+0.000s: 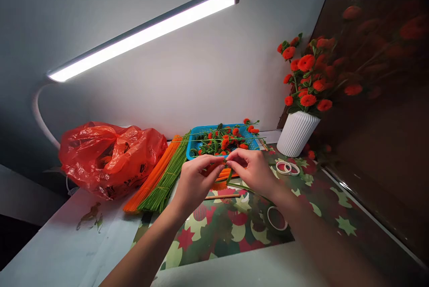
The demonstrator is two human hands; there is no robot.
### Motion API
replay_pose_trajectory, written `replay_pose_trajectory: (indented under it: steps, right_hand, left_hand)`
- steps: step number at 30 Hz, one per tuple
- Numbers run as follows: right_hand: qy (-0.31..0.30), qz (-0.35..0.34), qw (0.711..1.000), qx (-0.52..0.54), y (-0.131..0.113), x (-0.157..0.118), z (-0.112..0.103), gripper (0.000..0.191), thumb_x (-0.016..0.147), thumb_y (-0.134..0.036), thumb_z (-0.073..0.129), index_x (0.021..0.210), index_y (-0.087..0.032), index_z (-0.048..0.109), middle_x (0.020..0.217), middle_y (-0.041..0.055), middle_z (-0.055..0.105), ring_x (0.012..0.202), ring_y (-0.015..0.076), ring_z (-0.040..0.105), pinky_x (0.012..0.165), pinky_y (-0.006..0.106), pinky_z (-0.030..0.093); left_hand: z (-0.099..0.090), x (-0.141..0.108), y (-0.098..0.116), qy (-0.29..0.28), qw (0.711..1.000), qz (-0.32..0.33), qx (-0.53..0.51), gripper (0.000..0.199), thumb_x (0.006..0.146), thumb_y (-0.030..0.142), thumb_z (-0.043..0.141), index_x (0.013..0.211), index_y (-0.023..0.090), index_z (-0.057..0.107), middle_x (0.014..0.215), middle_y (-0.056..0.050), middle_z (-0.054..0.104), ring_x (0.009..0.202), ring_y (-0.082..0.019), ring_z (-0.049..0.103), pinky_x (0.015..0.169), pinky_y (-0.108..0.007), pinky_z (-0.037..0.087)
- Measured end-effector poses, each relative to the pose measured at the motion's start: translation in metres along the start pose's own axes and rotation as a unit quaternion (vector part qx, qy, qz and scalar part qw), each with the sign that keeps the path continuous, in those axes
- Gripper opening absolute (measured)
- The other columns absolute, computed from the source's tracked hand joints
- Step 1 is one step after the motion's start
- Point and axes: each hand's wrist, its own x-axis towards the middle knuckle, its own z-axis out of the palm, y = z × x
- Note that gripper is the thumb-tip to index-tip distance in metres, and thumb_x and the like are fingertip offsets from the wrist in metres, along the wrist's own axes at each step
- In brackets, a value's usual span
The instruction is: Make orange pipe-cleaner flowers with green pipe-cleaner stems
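My left hand (200,179) and my right hand (254,170) meet fingertip to fingertip over the patterned mat, just in front of the blue basket (190,144). Both hands pinch a thin green stem (229,176), which hangs below the fingers of my right hand and bends to the right. What lies between the fingertips is mostly hidden. Behind the hands, the basket holds red flowers with green stems. Orange strips (227,173) lie under the hands, and a thin brown stick (223,196) lies nearer to me.
Bundles of orange stems (152,175) and green stems (169,177) lie left of the hands, beside a red plastic bag (110,162). A white vase (297,134) of red flowers stands right. Tape rings (284,168) rest on the mat (234,233). A lamp (147,32) hangs above.
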Motion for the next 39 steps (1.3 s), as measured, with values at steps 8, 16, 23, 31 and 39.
replay_pose_trajectory:
  steps: [8,16,23,31,39]
  right_hand:
    - [0.018,-0.015,0.998,-0.063,0.003,0.0,0.0,0.009,0.084,-0.015,0.057,0.077,-0.019,0.062,0.068,0.0005,0.066,0.061,0.0138,0.061,0.055,0.023,0.044]
    - [-0.017,-0.033,0.998,-0.06,0.002,0.0,-0.003,0.01,0.085,-0.015,0.057,0.077,-0.018,0.062,0.068,0.0004,0.065,0.062,0.0129,0.058,0.055,0.022,0.042]
    - [-0.032,-0.018,0.999,-0.023,0.002,-0.002,0.002,0.011,0.086,-0.018,0.055,0.077,-0.018,0.063,0.07,0.0008,0.065,0.061,0.0126,0.057,0.054,0.021,0.042]
    - [0.085,0.035,0.996,-0.012,0.003,0.002,-0.004,0.009,0.082,-0.02,0.056,0.077,-0.018,0.063,0.064,0.0001,0.064,0.057,0.0132,0.058,0.052,0.022,0.044]
    - [0.027,-0.005,0.999,-0.042,0.007,0.004,-0.013,0.01,0.083,-0.017,0.058,0.075,-0.019,0.063,0.063,-0.0015,0.064,0.056,0.0114,0.056,0.052,0.02,0.041]
  left_hand:
    - [0.0,0.0,-0.003,0.016,0.999,0.028,0.033,0.008,0.082,0.02,0.066,0.083,0.018,0.073,0.073,-0.003,0.072,0.063,-0.013,0.063,0.057,-0.022,0.048]
    - [0.002,0.0,-0.005,0.001,0.998,0.057,0.009,0.008,0.082,0.016,0.065,0.083,0.017,0.073,0.077,-0.004,0.073,0.067,-0.013,0.065,0.06,-0.022,0.051]
    - [0.002,0.0,-0.003,-0.013,0.998,0.054,-0.009,0.01,0.083,0.016,0.064,0.085,0.018,0.073,0.08,-0.004,0.075,0.069,-0.013,0.066,0.062,-0.021,0.051]
    - [0.004,-0.001,-0.003,-0.017,0.996,-0.078,-0.05,0.04,0.078,0.031,0.069,0.116,0.019,0.065,0.098,-0.008,0.072,0.071,-0.017,0.066,0.057,-0.026,0.055]
    - [-0.001,0.0,-0.009,-0.011,0.995,-0.049,-0.089,0.018,0.082,0.023,0.064,0.096,0.018,0.074,0.085,-0.006,0.075,0.07,-0.017,0.069,0.063,-0.027,0.057]
